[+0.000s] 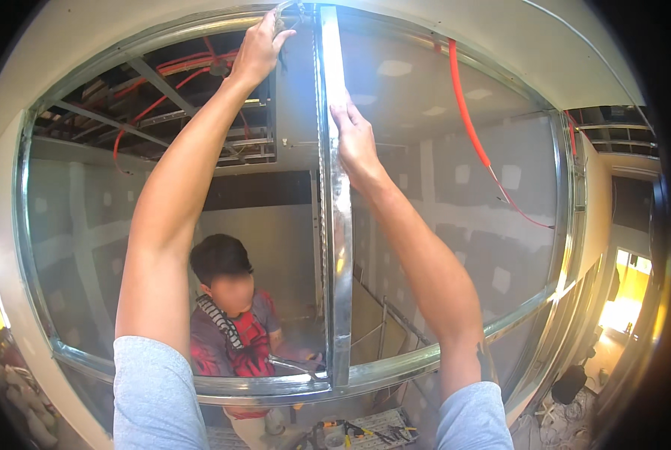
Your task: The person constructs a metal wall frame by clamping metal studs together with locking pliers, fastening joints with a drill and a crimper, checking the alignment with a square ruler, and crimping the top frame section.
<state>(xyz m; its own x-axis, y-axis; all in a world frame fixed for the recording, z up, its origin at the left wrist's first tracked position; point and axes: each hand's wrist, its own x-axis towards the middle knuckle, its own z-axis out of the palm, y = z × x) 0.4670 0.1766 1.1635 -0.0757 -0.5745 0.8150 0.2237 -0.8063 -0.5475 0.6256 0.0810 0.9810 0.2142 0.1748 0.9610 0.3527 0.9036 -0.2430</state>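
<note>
An upright metal stud (341, 262) stands in the middle of a metal wall frame. My right hand (356, 142) is closed around its edge in the upper part, thumb and fingers on the bright face. Up at the top track (193, 28), my left hand (259, 49) is raised just left of the stud's upper end. Its fingers close on a small metal piece, partly hidden, whose kind I cannot make out. Beyond the frame a co-worker (234, 315) holds a metal tool (294, 365) against the stud's foot at the bottom track (268, 388).
An orange conduit (467, 112) hangs at the right, a thin wire trailing from it. At the left, the ceiling opening shows a metal grid (159, 84) and orange lines. Below, several hand tools (358, 433) lie on a platform (403, 420). Patched grey boards (455, 187) line the room behind.
</note>
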